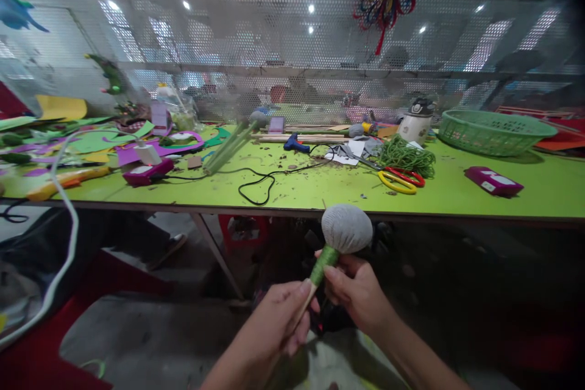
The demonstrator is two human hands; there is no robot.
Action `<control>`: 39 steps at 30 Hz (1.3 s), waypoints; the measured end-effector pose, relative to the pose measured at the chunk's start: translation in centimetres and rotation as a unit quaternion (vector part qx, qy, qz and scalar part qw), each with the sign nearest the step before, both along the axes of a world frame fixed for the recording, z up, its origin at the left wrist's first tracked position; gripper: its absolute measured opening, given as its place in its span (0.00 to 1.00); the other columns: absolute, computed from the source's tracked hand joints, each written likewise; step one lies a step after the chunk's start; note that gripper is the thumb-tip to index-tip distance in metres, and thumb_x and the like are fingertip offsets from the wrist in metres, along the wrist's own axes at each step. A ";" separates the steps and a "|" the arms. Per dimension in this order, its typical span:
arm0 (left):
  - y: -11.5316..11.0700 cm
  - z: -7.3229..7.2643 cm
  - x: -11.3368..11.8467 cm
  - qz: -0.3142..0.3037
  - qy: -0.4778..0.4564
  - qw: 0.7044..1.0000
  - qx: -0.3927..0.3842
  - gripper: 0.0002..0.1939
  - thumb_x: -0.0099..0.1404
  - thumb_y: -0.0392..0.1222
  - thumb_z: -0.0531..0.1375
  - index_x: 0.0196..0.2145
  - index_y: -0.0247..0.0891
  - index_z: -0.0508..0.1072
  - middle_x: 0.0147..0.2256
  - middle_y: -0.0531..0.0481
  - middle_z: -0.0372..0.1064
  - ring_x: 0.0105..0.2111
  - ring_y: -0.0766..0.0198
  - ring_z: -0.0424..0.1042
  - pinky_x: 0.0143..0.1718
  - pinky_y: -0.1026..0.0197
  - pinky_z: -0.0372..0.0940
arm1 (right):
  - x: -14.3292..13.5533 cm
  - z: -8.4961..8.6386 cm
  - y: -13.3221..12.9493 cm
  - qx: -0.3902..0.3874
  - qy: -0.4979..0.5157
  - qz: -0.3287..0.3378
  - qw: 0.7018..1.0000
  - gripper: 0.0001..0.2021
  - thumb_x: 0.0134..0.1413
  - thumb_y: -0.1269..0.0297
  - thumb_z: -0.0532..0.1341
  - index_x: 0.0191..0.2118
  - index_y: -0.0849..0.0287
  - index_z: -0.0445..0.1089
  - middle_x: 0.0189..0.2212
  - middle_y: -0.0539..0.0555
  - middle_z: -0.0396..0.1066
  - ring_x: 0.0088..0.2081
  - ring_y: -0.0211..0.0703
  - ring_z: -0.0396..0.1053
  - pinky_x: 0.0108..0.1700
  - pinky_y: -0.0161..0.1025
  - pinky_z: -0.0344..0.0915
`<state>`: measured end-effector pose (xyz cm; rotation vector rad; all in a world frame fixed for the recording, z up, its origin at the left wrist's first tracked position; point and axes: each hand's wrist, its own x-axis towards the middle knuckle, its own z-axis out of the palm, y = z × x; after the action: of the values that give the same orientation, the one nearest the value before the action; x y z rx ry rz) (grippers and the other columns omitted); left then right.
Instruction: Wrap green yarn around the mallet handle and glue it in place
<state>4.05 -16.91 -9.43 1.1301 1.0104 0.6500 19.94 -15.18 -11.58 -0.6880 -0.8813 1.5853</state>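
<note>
Held in front of the table edge is a wooden stick with a round grey cloth-covered head (346,228). Green cord (323,265) is wound tightly around its neck, just below the head. My left hand (290,311) is closed around the bare lower part of the stick. My right hand (354,289) pinches the green winding, thumb in front and fingers behind. The stick tilts, with its head up and to the right. Whether a loose cord end lies between my right fingers is hidden.
On the green table (320,186) lie red-and-yellow scissors (400,180), a heap of green cord (406,157), a blue glue gun (296,144) and a purple box (493,181). A green basket (498,133) stands right. A white cable (68,225) hangs at left.
</note>
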 end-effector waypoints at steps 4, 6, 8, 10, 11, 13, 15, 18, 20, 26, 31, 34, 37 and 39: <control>-0.1 -1.1 -0.2 0.100 0.155 0.959 0.217 0.15 0.64 0.50 0.54 0.35 0.36 0.74 0.26 0.52 0.69 0.28 0.65 0.66 0.31 0.67 0.59 | -0.1 -0.3 0.2 0.006 -0.022 -0.011 1.000 0.10 0.49 0.65 0.66 0.39 0.62 0.72 0.14 0.40 0.51 0.16 0.28 0.43 0.19 0.30 0.45; -0.2 -0.7 -0.6 0.081 0.160 0.957 0.228 0.16 0.65 0.49 0.53 0.37 0.36 0.75 0.29 0.51 0.70 0.31 0.63 0.66 0.34 0.66 0.59 | -0.1 -0.4 0.2 0.015 -0.019 0.004 1.000 0.08 0.50 0.65 0.66 0.36 0.62 0.72 0.14 0.40 0.49 0.16 0.28 0.43 0.18 0.30 0.44; -0.3 0.0 -1.1 0.043 0.133 0.972 0.188 0.18 0.65 0.51 0.53 0.33 0.35 0.75 0.25 0.53 0.67 0.27 0.66 0.63 0.29 0.68 0.58 | 0.0 -0.4 0.1 0.022 -0.016 0.012 1.000 0.07 0.51 0.65 0.65 0.36 0.62 0.72 0.14 0.40 0.50 0.16 0.28 0.44 0.18 0.30 0.45; -0.2 0.7 -1.5 0.002 0.091 0.990 0.109 0.21 0.64 0.54 0.53 0.28 0.34 0.73 0.17 0.57 0.59 0.17 0.71 0.55 0.18 0.70 0.51 | 0.0 -0.3 -0.1 0.026 -0.018 0.011 0.999 0.08 0.51 0.65 0.65 0.38 0.61 0.72 0.15 0.41 0.52 0.16 0.29 0.46 0.19 0.31 0.47; -0.2 1.0 -1.5 -0.018 0.066 0.996 0.059 0.22 0.64 0.56 0.52 0.28 0.34 0.72 0.15 0.59 0.54 0.14 0.73 0.49 0.14 0.70 0.46 | 0.0 -0.2 -0.2 0.027 -0.016 0.012 0.999 0.10 0.51 0.65 0.65 0.40 0.61 0.72 0.15 0.42 0.53 0.17 0.29 0.47 0.19 0.31 0.47; -0.2 1.1 -1.5 -0.053 0.025 0.998 -0.029 0.25 0.64 0.60 0.48 0.29 0.35 0.71 0.13 0.62 0.50 0.10 0.74 0.42 0.11 0.69 0.38 | 0.0 -0.1 -0.3 0.027 -0.007 0.022 0.999 0.11 0.52 0.66 0.65 0.42 0.61 0.71 0.15 0.41 0.53 0.16 0.29 0.46 0.19 0.31 0.48; -0.1 0.7 -1.4 -0.048 0.035 0.998 -0.033 0.26 0.64 0.60 0.47 0.30 0.35 0.70 0.13 0.60 0.55 0.09 0.74 0.44 0.11 0.69 0.40 | -0.1 0.0 -0.3 0.020 0.000 0.025 0.999 0.10 0.52 0.66 0.65 0.41 0.61 0.72 0.14 0.40 0.50 0.16 0.29 0.44 0.19 0.31 0.47; -0.1 -0.1 -1.4 0.037 0.140 0.979 0.144 0.19 0.63 0.55 0.54 0.32 0.36 0.73 0.21 0.52 0.68 0.19 0.68 0.62 0.21 0.68 0.56 | -0.3 -0.2 -0.2 0.007 -0.009 0.000 1.000 0.09 0.52 0.66 0.65 0.40 0.60 0.72 0.14 0.40 0.50 0.16 0.28 0.42 0.19 0.31 0.45; -0.2 -0.4 -1.5 0.078 0.200 0.945 0.247 0.15 0.62 0.51 0.56 0.36 0.37 0.75 0.29 0.49 0.72 0.30 0.62 0.68 0.33 0.65 0.61 | -0.4 -0.4 -0.1 0.009 -0.015 -0.010 1.000 0.08 0.51 0.66 0.65 0.39 0.60 0.73 0.15 0.40 0.51 0.16 0.28 0.43 0.19 0.31 0.45; -0.5 0.8 -1.8 0.006 0.109 0.982 0.153 0.18 0.64 0.52 0.54 0.34 0.35 0.76 0.24 0.52 0.68 0.25 0.66 0.63 0.26 0.68 0.58 | -0.3 -0.4 -0.3 0.027 -0.004 0.018 0.999 0.10 0.53 0.67 0.64 0.42 0.61 0.72 0.14 0.40 0.50 0.16 0.29 0.45 0.19 0.31 0.46; -0.4 0.9 -1.5 -0.029 -0.038 0.997 -0.057 0.21 0.64 0.56 0.52 0.30 0.35 0.70 0.14 0.62 0.51 0.11 0.76 0.40 0.11 0.69 0.37 | 0.0 0.3 -0.5 0.026 0.006 0.027 0.999 0.12 0.53 0.67 0.64 0.44 0.62 0.72 0.13 0.40 0.49 0.16 0.28 0.45 0.19 0.31 0.48; -0.2 0.2 -1.2 -0.049 -0.054 0.994 -0.081 0.22 0.65 0.56 0.49 0.30 0.35 0.69 0.13 0.59 0.56 0.09 0.75 0.44 0.10 0.69 0.37 | 0.0 0.5 -0.4 0.012 0.004 0.024 1.000 0.12 0.52 0.67 0.65 0.43 0.62 0.72 0.14 0.40 0.50 0.16 0.28 0.44 0.19 0.30 0.48; -0.2 -0.5 -0.9 0.005 0.055 0.997 0.057 0.19 0.65 0.55 0.51 0.32 0.35 0.71 0.18 0.54 0.65 0.14 0.71 0.57 0.15 0.69 0.51 | -0.3 0.2 -0.3 -0.001 -0.010 0.005 1.000 0.10 0.52 0.67 0.65 0.42 0.61 0.72 0.13 0.39 0.50 0.15 0.27 0.42 0.18 0.30 0.47; -0.4 -0.8 -0.8 0.069 0.129 0.972 0.186 0.15 0.64 0.51 0.55 0.34 0.36 0.73 0.26 0.50 0.70 0.25 0.67 0.66 0.27 0.67 0.59 | -0.4 0.0 -0.3 0.002 -0.020 -0.014 1.000 0.10 0.52 0.67 0.65 0.42 0.61 0.72 0.14 0.40 0.52 0.15 0.27 0.43 0.18 0.30 0.47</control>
<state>3.26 -17.30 -10.18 1.5110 1.2281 0.8440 19.51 -15.46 -11.60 -0.7279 -0.9007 1.5494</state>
